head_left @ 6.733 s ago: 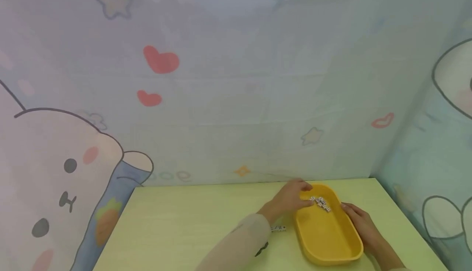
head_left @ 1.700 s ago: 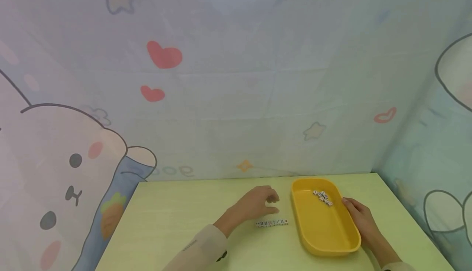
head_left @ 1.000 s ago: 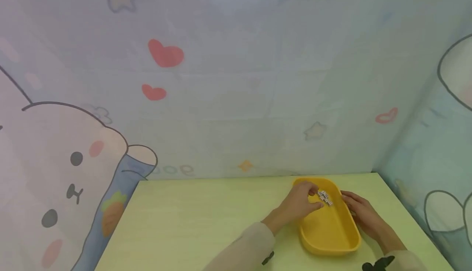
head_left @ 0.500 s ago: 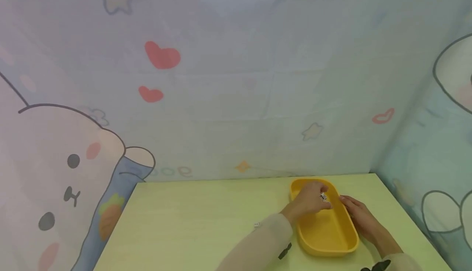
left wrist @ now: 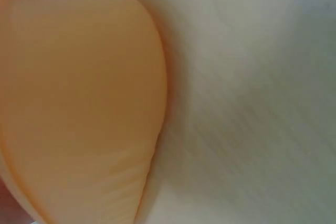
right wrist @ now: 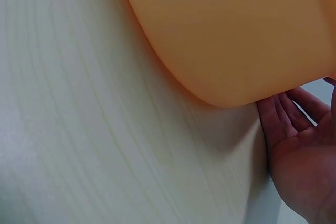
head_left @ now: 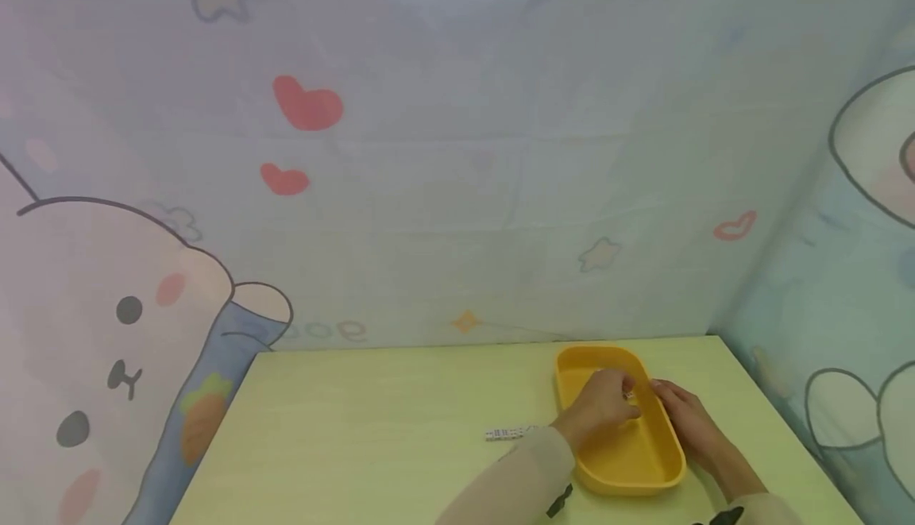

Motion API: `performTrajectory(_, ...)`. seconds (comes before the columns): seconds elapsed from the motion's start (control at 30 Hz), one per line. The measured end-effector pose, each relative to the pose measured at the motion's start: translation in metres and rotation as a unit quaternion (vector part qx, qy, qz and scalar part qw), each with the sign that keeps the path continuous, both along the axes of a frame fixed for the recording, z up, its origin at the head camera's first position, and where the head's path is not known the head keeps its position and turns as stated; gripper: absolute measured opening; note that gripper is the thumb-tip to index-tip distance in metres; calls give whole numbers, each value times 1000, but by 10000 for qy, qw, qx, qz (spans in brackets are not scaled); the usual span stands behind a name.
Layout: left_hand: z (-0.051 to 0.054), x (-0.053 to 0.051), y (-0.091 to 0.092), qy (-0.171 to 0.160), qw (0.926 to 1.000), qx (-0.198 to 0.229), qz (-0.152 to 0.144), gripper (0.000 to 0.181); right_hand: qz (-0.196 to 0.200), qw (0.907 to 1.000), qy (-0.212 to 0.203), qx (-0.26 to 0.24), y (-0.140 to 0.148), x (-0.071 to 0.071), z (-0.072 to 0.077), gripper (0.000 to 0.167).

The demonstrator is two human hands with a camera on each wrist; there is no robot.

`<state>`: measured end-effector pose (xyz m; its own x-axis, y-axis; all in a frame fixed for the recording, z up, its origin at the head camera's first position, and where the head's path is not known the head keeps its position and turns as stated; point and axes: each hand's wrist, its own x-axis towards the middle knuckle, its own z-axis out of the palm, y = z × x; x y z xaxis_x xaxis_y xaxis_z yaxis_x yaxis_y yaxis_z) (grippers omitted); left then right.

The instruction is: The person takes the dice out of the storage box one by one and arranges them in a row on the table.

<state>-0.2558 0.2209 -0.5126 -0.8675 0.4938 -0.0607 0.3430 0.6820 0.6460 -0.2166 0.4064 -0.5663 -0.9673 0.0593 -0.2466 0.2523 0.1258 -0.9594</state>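
My left hand (head_left: 604,402) reaches into the yellow tray (head_left: 629,487), thumb and fingers curved a little apart around several small white dice (head_left: 630,395). Those dice are mostly hidden behind the fingers, and none is seen clearly lifted. On the tray's far right side, my right hand (head_left: 689,422) grips the rim. In the right wrist view, fingers of the right hand (right wrist: 310,156) lie against the tray's outer wall (right wrist: 226,51). Left of the tray, a straight row of dice (head_left: 503,434) lies on the table, its right end covered by the left sleeve.
The pale yellow-green table (head_left: 357,414) spreads out to the left. A printed cloth backdrop (head_left: 429,152) with hearts, stars and cartoon animals rises behind it and along both sides. The left wrist view is mostly filled by the tray's wall (left wrist: 84,93).
Beside the dice row 1.7 s ago, my left hand moved right into the tray, then lower toward the dice there. My right hand stays at the tray's rim.
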Motion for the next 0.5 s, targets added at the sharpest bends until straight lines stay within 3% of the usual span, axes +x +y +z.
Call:
performTrajectory(0.2, -8, 1, -1, 224, 9996, -158, 89, 36, -78, 9997, -79, 235, -4, 2, -1, 75)
performTrajectory(0.5, -17, -1, 2, 396, 9992, 31, 66, 22, -76, 9994, -13, 337, 0, 1, -1, 75)
